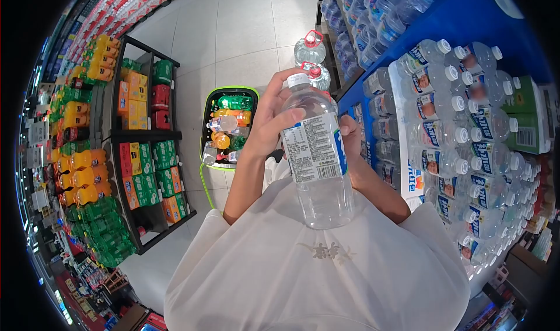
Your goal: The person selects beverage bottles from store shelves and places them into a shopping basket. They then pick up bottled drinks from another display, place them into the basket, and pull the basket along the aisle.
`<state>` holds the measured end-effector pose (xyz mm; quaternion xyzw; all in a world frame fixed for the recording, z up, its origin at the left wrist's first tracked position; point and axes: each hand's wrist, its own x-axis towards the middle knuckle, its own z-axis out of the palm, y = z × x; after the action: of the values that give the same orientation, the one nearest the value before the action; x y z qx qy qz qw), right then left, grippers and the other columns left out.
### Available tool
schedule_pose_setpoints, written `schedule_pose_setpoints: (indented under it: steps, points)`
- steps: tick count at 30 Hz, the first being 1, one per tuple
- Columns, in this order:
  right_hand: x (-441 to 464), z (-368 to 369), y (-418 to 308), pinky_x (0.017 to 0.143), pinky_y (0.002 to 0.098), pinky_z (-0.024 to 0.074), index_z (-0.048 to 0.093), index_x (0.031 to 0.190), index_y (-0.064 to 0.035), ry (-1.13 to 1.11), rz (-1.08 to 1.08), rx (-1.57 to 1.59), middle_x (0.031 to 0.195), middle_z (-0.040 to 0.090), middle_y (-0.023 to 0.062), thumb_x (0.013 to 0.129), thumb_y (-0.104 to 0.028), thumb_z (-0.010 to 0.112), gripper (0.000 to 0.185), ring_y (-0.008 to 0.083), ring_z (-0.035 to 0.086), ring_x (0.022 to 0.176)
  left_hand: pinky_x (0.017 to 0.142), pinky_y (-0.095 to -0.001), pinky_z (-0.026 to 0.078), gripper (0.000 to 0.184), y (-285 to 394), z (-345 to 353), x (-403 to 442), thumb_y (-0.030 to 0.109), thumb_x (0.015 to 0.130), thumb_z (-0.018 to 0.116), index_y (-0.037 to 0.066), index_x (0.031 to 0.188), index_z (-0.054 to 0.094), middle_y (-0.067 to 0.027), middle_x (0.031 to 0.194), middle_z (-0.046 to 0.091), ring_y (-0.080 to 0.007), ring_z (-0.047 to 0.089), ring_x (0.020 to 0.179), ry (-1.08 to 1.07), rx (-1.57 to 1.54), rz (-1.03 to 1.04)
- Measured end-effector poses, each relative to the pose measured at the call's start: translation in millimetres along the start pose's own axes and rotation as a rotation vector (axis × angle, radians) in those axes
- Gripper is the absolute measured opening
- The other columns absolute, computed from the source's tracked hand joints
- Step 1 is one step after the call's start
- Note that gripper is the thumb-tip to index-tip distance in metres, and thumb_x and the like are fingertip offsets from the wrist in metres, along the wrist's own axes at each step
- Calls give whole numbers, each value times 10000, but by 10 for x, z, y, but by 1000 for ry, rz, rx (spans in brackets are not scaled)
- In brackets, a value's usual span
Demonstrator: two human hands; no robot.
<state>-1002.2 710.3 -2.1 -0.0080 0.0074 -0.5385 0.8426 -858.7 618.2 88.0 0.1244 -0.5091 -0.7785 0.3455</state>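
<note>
White shirt (pixel 326 290), short sleeves (pixel 198 235), greyish chest lettering (pixel 325 252)

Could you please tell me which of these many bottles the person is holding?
The white-capped bottle before the white shirt, barcode facing the camera; no other is held.

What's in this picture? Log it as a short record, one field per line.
held item: clear bottle, white cap on, barcode label in view
left hand: fingers around the bottle's upper part
right hand: at the bottle's side, partly hidden, grip unclear
floor: black basket holding bottles; red-handled jugs
picture right: rows of white-capped bottles
picture left: orange bottles, green bottles
</note>
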Motion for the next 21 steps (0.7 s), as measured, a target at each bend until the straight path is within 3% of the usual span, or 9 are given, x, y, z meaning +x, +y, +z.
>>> schedule_pose_setpoints:
  steps: [21]
  points:
    - [101, 192, 2, 975, 603, 434, 442, 1347, 65, -28, 4, 58, 1273, 515, 342, 633, -332, 475, 817, 550, 539, 1094, 917, -362, 474, 600, 64, -98, 19, 103, 818, 609, 35, 1358, 357, -236, 1164, 598, -267, 605, 1071, 10, 23, -3]
